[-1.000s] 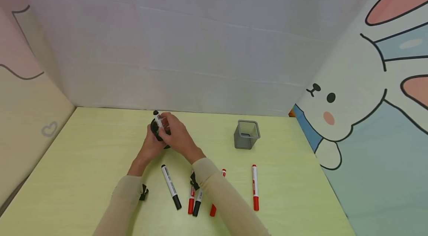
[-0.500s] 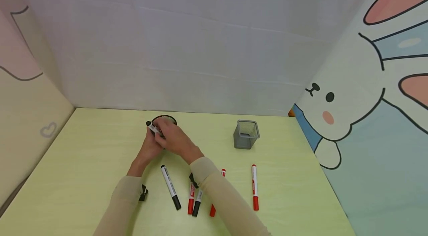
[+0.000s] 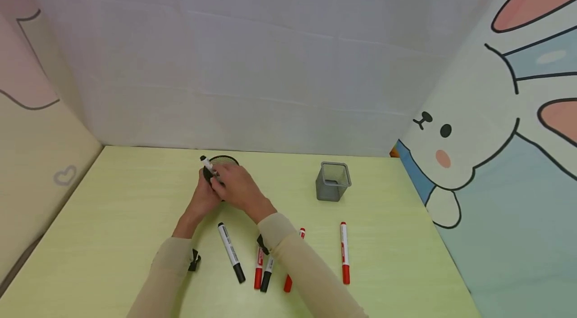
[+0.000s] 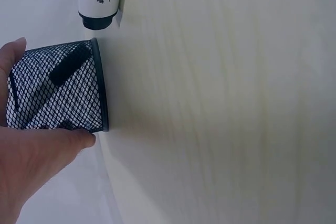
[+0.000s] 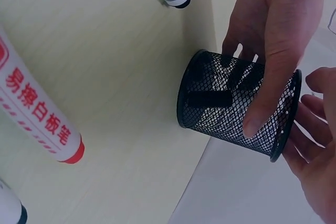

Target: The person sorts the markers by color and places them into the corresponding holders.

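My left hand grips a round black mesh pen cup at the back left of the table, its thumb along the side. The cup stands upright. At its rim, my right hand pinches a white whiteboard marker whose plain end pokes up, leaning left. Through the mesh, the black cap shows low inside the cup. In front of the hands lies a black-capped marker. The fingertips around the marker are partly hidden in the head view.
A square grey mesh holder stands to the right. Near the right sleeve lie a red marker, a black marker and another red marker, partly covered. Farther right lies one more red marker.
The marker in my right hand has gone lower into the mesh cup and tilted left, then risen a little. The right hand has dropped toward the rim; the left hand has stayed.
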Demonstrator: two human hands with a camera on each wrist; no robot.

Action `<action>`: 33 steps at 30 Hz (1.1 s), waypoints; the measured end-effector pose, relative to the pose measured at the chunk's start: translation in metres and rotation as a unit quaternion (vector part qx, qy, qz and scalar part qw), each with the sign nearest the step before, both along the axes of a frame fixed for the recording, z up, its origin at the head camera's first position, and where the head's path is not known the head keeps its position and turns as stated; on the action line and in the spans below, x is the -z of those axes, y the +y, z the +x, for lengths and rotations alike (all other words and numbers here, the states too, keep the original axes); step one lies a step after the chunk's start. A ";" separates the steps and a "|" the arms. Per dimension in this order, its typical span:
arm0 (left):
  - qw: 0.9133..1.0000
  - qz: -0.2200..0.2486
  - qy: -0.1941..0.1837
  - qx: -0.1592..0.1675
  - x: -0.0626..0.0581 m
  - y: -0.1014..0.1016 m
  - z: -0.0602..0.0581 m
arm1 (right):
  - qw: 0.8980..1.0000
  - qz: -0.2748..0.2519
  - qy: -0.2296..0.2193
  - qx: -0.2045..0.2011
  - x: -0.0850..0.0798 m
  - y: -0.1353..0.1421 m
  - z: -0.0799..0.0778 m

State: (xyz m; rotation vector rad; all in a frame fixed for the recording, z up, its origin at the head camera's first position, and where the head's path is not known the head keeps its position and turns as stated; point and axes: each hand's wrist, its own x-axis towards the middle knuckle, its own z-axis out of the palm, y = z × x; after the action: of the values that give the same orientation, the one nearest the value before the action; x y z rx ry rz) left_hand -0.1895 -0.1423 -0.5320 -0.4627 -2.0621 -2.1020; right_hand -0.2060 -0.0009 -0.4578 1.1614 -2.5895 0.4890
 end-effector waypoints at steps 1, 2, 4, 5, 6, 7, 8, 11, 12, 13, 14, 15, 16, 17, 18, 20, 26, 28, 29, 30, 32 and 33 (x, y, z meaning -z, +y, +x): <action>1.000 -0.017 -0.007 -0.005 -0.001 0.000 0.000 | 1.000 -0.006 -0.008 0.001 -0.001 0.001 0.000; 0.999 -0.031 -0.018 -0.011 -0.002 0.000 0.001 | 1.000 -0.012 -0.017 0.003 -0.001 0.002 0.000; 0.997 -0.067 -0.034 -0.026 -0.004 0.000 0.002 | 0.999 -0.029 -0.039 0.005 -0.003 0.004 0.000; 0.996 -0.073 -0.039 -0.028 -0.005 0.000 0.002 | 0.998 -0.037 -0.050 0.007 -0.004 0.006 -0.001; 0.996 -0.078 -0.043 -0.028 -0.006 0.000 0.001 | 0.997 -0.046 -0.060 0.007 -0.005 0.007 -0.001; 0.995 -0.080 -0.046 -0.030 -0.006 0.000 0.001 | 0.996 -0.053 -0.066 0.010 -0.006 0.009 -0.001; 0.995 -0.082 -0.048 -0.031 -0.006 0.000 0.001 | 0.995 -0.060 -0.073 0.013 -0.008 0.011 -0.001; 0.994 -0.088 -0.059 -0.035 -0.006 0.001 0.000 | 0.992 -0.083 -0.089 0.022 -0.012 0.016 0.000; 0.993 -0.090 -0.066 -0.036 -0.006 0.001 0.000 | 0.991 -0.089 -0.093 0.025 -0.014 0.018 0.000; 0.993 -0.089 -0.069 -0.036 -0.006 0.001 0.000 | 0.990 -0.096 -0.096 0.028 -0.015 0.020 0.000; 0.993 -0.086 -0.070 -0.034 -0.006 0.001 0.000 | 0.989 -0.105 -0.103 0.030 -0.017 0.022 0.001; 0.993 -0.089 -0.077 -0.035 -0.006 0.001 0.000 | 0.987 -0.113 -0.108 0.030 -0.018 0.023 0.001; 0.992 -0.087 -0.081 -0.033 -0.007 0.001 0.000 | 0.986 -0.120 -0.113 0.030 -0.019 0.025 0.002; 0.991 -0.091 -0.086 -0.035 -0.007 0.001 0.000 | 0.985 -0.126 -0.117 0.031 -0.020 0.026 0.003; 0.991 -0.094 -0.093 -0.036 -0.007 0.001 0.000 | 0.983 -0.132 -0.120 0.032 -0.021 0.027 0.004; 0.989 -0.099 -0.106 -0.038 -0.008 0.001 0.000 | 0.982 -0.139 -0.122 0.033 -0.022 0.030 0.006; 0.984 -0.109 -0.128 -0.053 -0.006 0.003 -0.001 | 0.978 -0.155 -0.135 0.032 -0.023 0.040 0.012; 0.983 -0.113 -0.133 -0.057 -0.005 0.003 -0.002 | 0.976 -0.160 -0.145 0.031 -0.024 0.044 0.014; 0.982 -0.115 -0.136 -0.060 -0.004 0.003 -0.002 | 0.975 -0.163 -0.148 0.031 -0.024 0.046 0.015; 0.981 -0.117 -0.140 -0.062 -0.004 0.003 -0.003 | 0.974 -0.164 -0.150 0.032 -0.024 0.048 0.017; 0.980 -0.121 -0.144 -0.064 -0.002 0.003 -0.004 | 0.974 -0.165 -0.154 0.033 -0.025 0.053 0.019; 0.980 -0.123 -0.145 -0.066 -0.001 0.003 -0.004 | 0.974 -0.164 -0.154 0.033 -0.026 0.055 0.020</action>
State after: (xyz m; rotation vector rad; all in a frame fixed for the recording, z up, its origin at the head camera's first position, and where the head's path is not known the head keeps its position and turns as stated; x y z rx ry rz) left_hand -0.1934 -0.1393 -0.5307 -0.0449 -2.4528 -1.9437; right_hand -0.1865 0.0538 -0.4320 0.9442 -2.6433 1.1118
